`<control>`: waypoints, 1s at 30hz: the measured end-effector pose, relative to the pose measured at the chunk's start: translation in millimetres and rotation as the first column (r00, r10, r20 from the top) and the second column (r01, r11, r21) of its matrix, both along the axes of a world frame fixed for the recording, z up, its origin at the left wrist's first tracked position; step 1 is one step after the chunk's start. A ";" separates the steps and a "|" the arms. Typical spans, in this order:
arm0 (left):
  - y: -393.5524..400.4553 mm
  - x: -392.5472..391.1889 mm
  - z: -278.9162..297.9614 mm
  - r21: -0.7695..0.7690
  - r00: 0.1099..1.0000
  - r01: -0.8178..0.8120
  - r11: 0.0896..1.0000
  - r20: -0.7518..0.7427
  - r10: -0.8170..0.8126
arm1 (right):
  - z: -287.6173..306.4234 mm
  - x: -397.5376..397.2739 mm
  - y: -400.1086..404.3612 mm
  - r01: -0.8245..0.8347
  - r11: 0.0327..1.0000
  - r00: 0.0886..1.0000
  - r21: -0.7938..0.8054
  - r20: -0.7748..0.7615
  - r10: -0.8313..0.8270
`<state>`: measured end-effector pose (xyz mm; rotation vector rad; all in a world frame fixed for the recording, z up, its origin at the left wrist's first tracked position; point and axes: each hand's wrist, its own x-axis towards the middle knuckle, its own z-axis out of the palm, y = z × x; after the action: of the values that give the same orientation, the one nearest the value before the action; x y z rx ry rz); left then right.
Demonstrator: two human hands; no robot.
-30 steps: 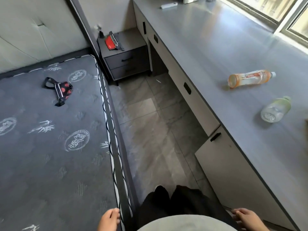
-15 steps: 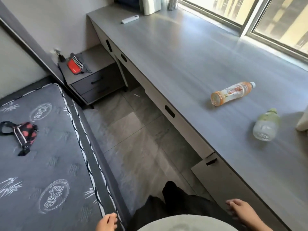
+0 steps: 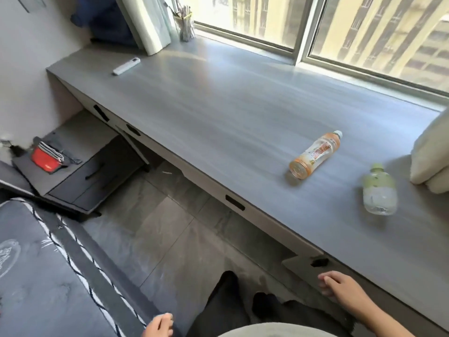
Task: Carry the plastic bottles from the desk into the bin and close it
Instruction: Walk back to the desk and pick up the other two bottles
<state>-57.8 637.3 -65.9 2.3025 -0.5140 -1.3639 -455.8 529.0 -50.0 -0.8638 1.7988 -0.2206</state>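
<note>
Two plastic bottles lie on their sides on the long grey desk. The orange-labelled bottle points its white cap toward the window. A shorter clear bottle with a pale green label lies to its right. My right hand hovers low beside the desk's front edge, fingers loosely curled and holding nothing. At the bottom edge my left hand is loosely curled and holds nothing. No bin is in view.
A white remote lies at the desk's far left, a pen cup by the window. A cream pillow rests at the desk's right. A dark nightstand with a red pouch stands left, and a mattress lies at lower left.
The view has swung up and right toward the desk and window. My right hand has risen nearer the desk edge. The bottles have not moved on the desk.
</note>
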 end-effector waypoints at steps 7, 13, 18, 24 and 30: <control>-131.5 2.9 30.4 -0.108 0.965 0.260 0.960 0.068 -0.254 | 29.9 30.1 -2.9 0.149 0.988 0.989 -0.032 0.010 -0.149; -230.2 -59.7 58.0 -0.216 0.807 0.590 0.778 0.131 -0.576 | 63.9 16.8 -30.7 0.304 0.942 0.953 -0.140 0.059 -0.299; -300.4 -138.5 71.6 -0.279 0.683 0.729 0.625 0.233 -0.692 | 76.4 -29.0 -78.7 0.361 0.891 0.931 -0.276 0.045 -0.363; -364.2 -234.0 76.3 -0.316 0.580 0.813 0.488 0.385 -0.718 | 71.8 -88.2 -135.4 0.336 0.867 0.918 -0.367 -0.080 -0.389; -400.0 -293.2 66.7 -0.152 0.426 0.901 0.406 0.482 -0.766 | 74.1 -116.6 -175.9 0.283 0.851 0.872 -0.443 -0.251 -0.421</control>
<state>-351.0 237.3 0.8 1.9073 -2.1385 -0.9998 -572.4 353.1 24.1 -0.8720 2.2873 -0.7384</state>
